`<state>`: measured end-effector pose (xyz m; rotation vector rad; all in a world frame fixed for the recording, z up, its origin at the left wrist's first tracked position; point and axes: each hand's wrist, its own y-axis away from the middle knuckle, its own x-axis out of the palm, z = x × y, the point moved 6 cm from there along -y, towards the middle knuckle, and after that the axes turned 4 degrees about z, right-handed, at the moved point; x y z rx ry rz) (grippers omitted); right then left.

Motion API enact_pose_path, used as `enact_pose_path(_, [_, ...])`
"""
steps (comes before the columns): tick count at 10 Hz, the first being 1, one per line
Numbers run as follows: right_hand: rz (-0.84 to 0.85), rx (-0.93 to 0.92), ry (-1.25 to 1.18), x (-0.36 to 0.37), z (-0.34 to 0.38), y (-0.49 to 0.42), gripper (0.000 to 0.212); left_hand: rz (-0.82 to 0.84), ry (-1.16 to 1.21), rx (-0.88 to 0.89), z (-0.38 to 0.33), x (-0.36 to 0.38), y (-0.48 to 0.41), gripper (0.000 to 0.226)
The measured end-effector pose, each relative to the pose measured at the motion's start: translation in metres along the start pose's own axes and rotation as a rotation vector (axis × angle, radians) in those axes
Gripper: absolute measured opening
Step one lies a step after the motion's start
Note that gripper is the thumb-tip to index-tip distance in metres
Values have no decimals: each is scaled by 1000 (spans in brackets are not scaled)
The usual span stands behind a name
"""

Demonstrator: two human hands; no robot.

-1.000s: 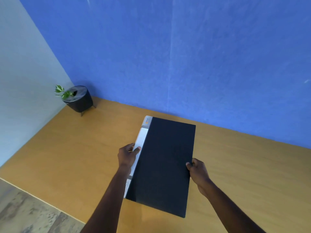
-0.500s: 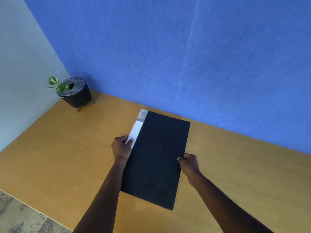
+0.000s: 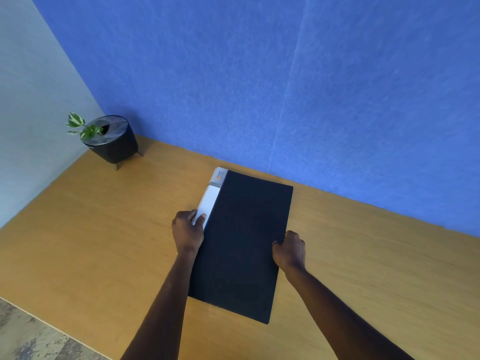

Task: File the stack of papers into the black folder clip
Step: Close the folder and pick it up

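Observation:
A closed black folder (image 3: pixel 242 245) lies flat on the wooden table (image 3: pixel 91 242), its white and grey spine (image 3: pixel 211 197) facing left. My left hand (image 3: pixel 187 231) rests on the spine side, thumb on the white label. At the folder's right edge, my right hand (image 3: pixel 289 252) has its fingers curled around the cover's rim. No stack of papers shows in view; the folder's inside and clip are hidden by the cover.
A black plant pot (image 3: pixel 113 140) with a small green sprig stands in the far left corner of the table. A blue wall (image 3: pixel 285 87) rises just behind the folder. The table's near edge and grey floor (image 3: pixel 31 339) show at lower left.
The folder sits a little farther from me than a second ago. My right hand's fingers have closed more tightly on the right edge; my left hand stays on the spine.

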<state>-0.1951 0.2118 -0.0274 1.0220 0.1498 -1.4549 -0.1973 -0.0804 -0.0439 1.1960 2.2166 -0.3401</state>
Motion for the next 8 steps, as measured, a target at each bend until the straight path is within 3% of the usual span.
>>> enact_pose_path(1, [-16,-3,87,-3,5,0,13,-10,1,6,-1,0,3,25])
enact_pose_path(4, [-37,-61,313,-7,14,6,20,-12,10,-9,-2,-3,4,29])
enact_pose_path(6, [-32,-138,347,-18,10,12,30,12,-27,-17,-8,-3,11,49])
enact_pose_path(7, [-89,-213,501,-43,-1,24,38,-51,-141,31,-28,-9,32,52])
enact_pose_path(8, [-166,-273,542,-67,-18,29,40,-93,-186,199,-53,-1,51,44])
